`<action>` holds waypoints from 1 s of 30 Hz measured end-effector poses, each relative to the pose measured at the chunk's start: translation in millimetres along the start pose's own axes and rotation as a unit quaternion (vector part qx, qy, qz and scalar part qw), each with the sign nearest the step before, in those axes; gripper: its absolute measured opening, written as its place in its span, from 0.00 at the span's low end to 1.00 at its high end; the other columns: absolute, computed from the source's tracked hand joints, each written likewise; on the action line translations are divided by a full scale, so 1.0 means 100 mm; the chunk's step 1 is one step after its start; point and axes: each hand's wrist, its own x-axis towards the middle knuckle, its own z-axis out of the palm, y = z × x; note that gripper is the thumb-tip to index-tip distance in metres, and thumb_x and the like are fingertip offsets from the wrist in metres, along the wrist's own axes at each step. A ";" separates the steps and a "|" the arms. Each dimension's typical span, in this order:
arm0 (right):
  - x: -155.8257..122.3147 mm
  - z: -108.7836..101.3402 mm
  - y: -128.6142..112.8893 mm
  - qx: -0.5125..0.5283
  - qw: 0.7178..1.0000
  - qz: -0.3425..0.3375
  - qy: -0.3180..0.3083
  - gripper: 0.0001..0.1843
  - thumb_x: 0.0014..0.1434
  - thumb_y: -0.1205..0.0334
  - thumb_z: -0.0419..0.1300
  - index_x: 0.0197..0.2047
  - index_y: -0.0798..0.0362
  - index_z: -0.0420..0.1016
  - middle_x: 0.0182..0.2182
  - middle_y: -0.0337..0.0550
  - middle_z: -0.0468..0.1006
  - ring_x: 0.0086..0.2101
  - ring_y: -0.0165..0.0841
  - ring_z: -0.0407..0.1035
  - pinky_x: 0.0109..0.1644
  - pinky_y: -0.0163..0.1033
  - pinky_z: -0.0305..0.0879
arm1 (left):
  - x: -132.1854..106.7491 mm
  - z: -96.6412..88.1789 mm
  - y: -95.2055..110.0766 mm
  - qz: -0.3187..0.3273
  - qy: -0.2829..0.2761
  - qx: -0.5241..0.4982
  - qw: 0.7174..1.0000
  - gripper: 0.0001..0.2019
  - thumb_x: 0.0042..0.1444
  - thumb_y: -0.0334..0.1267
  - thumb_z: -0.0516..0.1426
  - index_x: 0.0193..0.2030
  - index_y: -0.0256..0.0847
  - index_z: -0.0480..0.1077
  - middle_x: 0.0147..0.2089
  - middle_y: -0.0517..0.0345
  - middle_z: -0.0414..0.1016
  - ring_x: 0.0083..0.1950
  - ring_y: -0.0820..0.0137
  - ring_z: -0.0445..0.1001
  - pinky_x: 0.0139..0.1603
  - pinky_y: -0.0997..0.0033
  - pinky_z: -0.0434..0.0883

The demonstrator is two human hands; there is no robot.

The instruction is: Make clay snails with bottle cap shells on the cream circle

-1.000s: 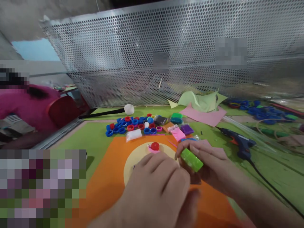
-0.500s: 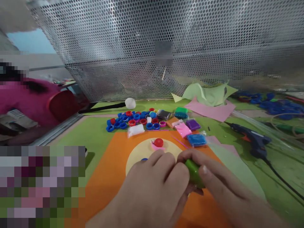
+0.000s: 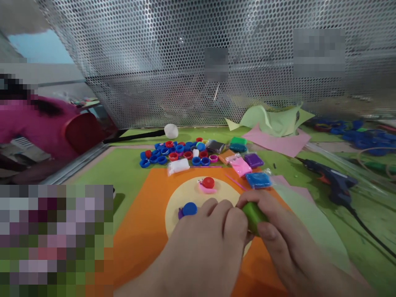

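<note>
A green packet of modelling clay (image 3: 254, 218) is held between my two hands above the orange sheet (image 3: 136, 222). My left hand (image 3: 213, 239) is closed at its left end, with most of the fingertips hidden behind the knuckles. From the other side my right hand (image 3: 278, 231) pinches the packet between thumb and fingers. Below lies a pale yellow paper circle (image 3: 176, 194), partly covered by my hands. On it sit a small snail with a red cap shell and pink body (image 3: 208, 184) and a blue cap with a purple piece (image 3: 189, 209).
Behind the sheet lie blue and red bottle caps (image 3: 163, 152) and wrapped clay packets, among them a blue one (image 3: 258, 180). At right rests a glue gun (image 3: 334, 179) with its cord. Crumpled green paper (image 3: 272, 119) stands before the perforated metal panel (image 3: 148, 62).
My left hand has shifted slightly, so the blue cap and its purple piece show more fully. Both hands keep hold of the green packet. The camera view has moved a little.
</note>
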 end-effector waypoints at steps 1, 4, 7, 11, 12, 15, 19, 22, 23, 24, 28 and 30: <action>0.00 0.00 0.01 -0.004 1.000 0.003 0.001 0.09 0.66 0.58 0.39 0.40 0.48 0.57 0.27 0.35 0.69 0.24 0.25 0.65 0.26 0.27 0.65 | 0.00 0.00 0.00 0.001 -0.010 -0.003 1.000 0.08 0.48 0.24 0.48 0.30 0.40 0.61 0.25 0.60 0.67 0.22 0.67 0.66 0.14 0.73 0.60; -0.01 0.02 0.02 -0.024 1.000 0.010 0.008 0.11 0.66 0.56 0.39 0.39 0.49 0.58 0.24 0.34 0.67 0.22 0.25 0.63 0.23 0.27 0.63 | 0.01 -0.01 0.00 -0.010 -0.030 0.000 0.999 0.10 0.45 0.22 0.49 0.31 0.41 0.62 0.27 0.59 0.68 0.24 0.65 0.67 0.14 0.74 0.59; -0.02 0.04 0.02 -0.059 0.998 0.005 0.024 0.13 0.66 0.54 0.39 0.40 0.49 0.59 0.23 0.33 0.66 0.20 0.25 0.62 0.21 0.28 0.61 | 0.00 0.02 0.02 -0.020 -0.040 0.011 0.999 0.13 0.41 0.22 0.49 0.33 0.41 0.62 0.27 0.59 0.68 0.25 0.65 0.68 0.15 0.74 0.58; -0.03 0.08 0.01 -0.075 0.997 0.004 0.032 0.11 0.66 0.56 0.39 0.37 0.50 0.57 0.21 0.32 0.66 0.18 0.24 0.62 0.19 0.26 0.59 | -0.04 0.07 0.07 -0.026 -0.006 0.009 1.000 0.15 0.39 0.22 0.46 0.34 0.41 0.62 0.28 0.59 0.69 0.25 0.65 0.68 0.14 0.74 0.57; -0.03 0.08 0.00 -0.074 0.997 0.007 0.033 0.11 0.66 0.56 0.39 0.37 0.50 0.57 0.20 0.31 0.67 0.18 0.24 0.62 0.19 0.26 0.59 | -0.05 0.08 0.07 -0.025 0.010 0.006 1.000 0.16 0.38 0.21 0.46 0.34 0.41 0.62 0.28 0.59 0.69 0.25 0.66 0.68 0.14 0.74 0.57; -0.03 0.08 -0.01 -0.065 0.997 0.004 0.042 0.11 0.66 0.57 0.39 0.37 0.50 0.57 0.20 0.31 0.67 0.18 0.23 0.63 0.20 0.25 0.60 | -0.06 0.11 0.07 -0.010 0.060 -0.009 0.998 0.15 0.39 0.21 0.45 0.33 0.40 0.62 0.26 0.59 0.70 0.24 0.67 0.68 0.14 0.75 0.58; -0.03 0.06 -0.02 -0.048 0.998 0.008 0.043 0.11 0.66 0.58 0.40 0.34 0.50 0.57 0.19 0.30 0.67 0.17 0.23 0.62 0.19 0.25 0.59 | -0.05 0.11 0.04 0.023 0.120 -0.022 0.992 0.10 0.41 0.22 0.46 0.26 0.40 0.61 0.21 0.61 0.67 0.21 0.68 0.67 0.14 0.74 0.58; -0.02 0.07 -0.01 -0.036 0.999 0.018 0.033 0.12 0.66 0.58 0.40 0.32 0.50 0.57 0.18 0.31 0.67 0.17 0.24 0.63 0.18 0.26 0.59 | -0.04 0.13 0.04 0.033 0.147 -0.018 0.988 0.09 0.43 0.23 0.46 0.24 0.40 0.61 0.19 0.61 0.66 0.19 0.70 0.65 0.14 0.75 0.57; -0.03 0.08 -0.01 -0.033 0.999 0.026 0.027 0.13 0.66 0.58 0.40 0.32 0.50 0.57 0.18 0.31 0.67 0.17 0.24 0.63 0.18 0.27 0.59 | -0.04 0.14 0.04 0.030 0.155 -0.016 0.987 0.09 0.44 0.23 0.46 0.23 0.40 0.62 0.19 0.61 0.66 0.19 0.70 0.64 0.13 0.75 0.56; -0.03 0.09 0.00 -0.031 0.999 0.035 0.021 0.13 0.66 0.58 0.40 0.31 0.51 0.58 0.18 0.32 0.67 0.17 0.24 0.62 0.18 0.28 0.58 | -0.04 0.15 0.04 0.025 0.159 -0.010 0.987 0.09 0.44 0.24 0.46 0.23 0.40 0.62 0.18 0.61 0.66 0.19 0.70 0.64 0.13 0.75 0.55; -0.03 0.11 -0.03 -0.016 0.998 0.058 0.014 0.16 0.65 0.56 0.41 0.29 0.52 0.60 0.17 0.32 0.63 0.16 0.25 0.58 0.18 0.29 0.56 | -0.01 0.11 -0.06 -0.003 0.112 -0.004 0.994 0.08 0.44 0.24 0.47 0.21 0.41 0.59 0.18 0.62 0.65 0.18 0.71 0.64 0.15 0.75 0.54; -0.03 0.07 -0.07 0.006 0.999 0.040 0.016 0.17 0.66 0.56 0.39 0.30 0.51 0.60 0.17 0.32 0.61 0.16 0.24 0.56 0.17 0.28 0.55 | 0.00 0.04 -0.17 -0.075 0.077 -0.042 0.993 0.10 0.45 0.24 0.47 0.19 0.42 0.53 0.16 0.65 0.61 0.17 0.74 0.61 0.15 0.78 0.52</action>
